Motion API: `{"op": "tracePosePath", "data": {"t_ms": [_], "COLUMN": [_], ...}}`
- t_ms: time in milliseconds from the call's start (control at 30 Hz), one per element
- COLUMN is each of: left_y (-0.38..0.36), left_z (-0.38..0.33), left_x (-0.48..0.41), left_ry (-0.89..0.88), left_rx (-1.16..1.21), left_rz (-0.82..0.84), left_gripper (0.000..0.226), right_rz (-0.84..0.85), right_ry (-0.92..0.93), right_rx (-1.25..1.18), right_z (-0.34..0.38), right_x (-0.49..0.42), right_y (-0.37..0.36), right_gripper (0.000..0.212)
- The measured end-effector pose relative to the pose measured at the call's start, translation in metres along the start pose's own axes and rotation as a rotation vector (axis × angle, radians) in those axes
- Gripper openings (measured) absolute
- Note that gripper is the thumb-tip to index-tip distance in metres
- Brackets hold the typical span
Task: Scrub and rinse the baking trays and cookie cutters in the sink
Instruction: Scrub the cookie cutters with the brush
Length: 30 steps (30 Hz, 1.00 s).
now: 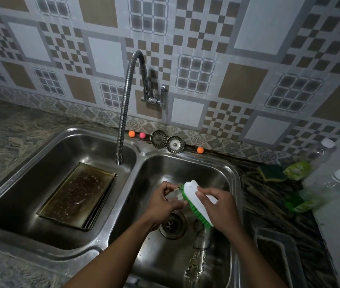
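Right hand (220,206), grip clasped on white green-bristled brush (190,191), left hand (164,203) pinching pale metal cutter (174,195), brown-stained tray (77,194)

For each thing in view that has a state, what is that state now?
Faucet: no water visible at the spout.
Baking trays: stacked in the left basin, top one stained brown.
Brush: gripped by the right hand, bristles on the cutter.
Cookie cutter: pinched by the left hand.
Other cutters: lying on the right basin's floor.
Strainers: out of the drains, by the wall.
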State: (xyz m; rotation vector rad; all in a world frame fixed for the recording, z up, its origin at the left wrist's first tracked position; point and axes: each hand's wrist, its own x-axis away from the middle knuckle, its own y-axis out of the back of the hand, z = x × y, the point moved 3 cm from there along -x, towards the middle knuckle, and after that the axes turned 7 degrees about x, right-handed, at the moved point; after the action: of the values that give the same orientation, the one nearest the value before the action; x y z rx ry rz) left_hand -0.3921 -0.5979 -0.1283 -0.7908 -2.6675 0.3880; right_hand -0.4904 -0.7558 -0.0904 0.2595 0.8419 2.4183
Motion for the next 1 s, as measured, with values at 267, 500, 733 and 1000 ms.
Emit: {"op": "tracePosePath", "data": {"t_ms": [267,500,733,1000], "left_y": [-0.010,-0.022,-0.021,-0.014], "left_z": [0.006,0.004,-0.003,0.003], "left_x": [0.003,0.000,0.009,0.006], "left_ry": [0.007,0.251,0.311,0.296], "left_rx": [0.080,0.388,0.096,0.366], "left_rz": [-0.070,0.008,0.229,0.194], "left_gripper": [0.040,0.048,0.030,0.039], "right_rz": [-0.174,-0.184,-0.212,-0.184], "right_ry": [-0.042,-0.047,-0.021,-0.013], "right_rx": [0.024,-0.230,-0.238,-0.195], "right_z": [-0.005,0.008,0.017,0.008], "right_x": [0.008,0.015,0.008,0.013], "right_y": [0.009,0.008,0.009,0.003], "right_gripper": [0.017,0.013,0.014,0.014]}}
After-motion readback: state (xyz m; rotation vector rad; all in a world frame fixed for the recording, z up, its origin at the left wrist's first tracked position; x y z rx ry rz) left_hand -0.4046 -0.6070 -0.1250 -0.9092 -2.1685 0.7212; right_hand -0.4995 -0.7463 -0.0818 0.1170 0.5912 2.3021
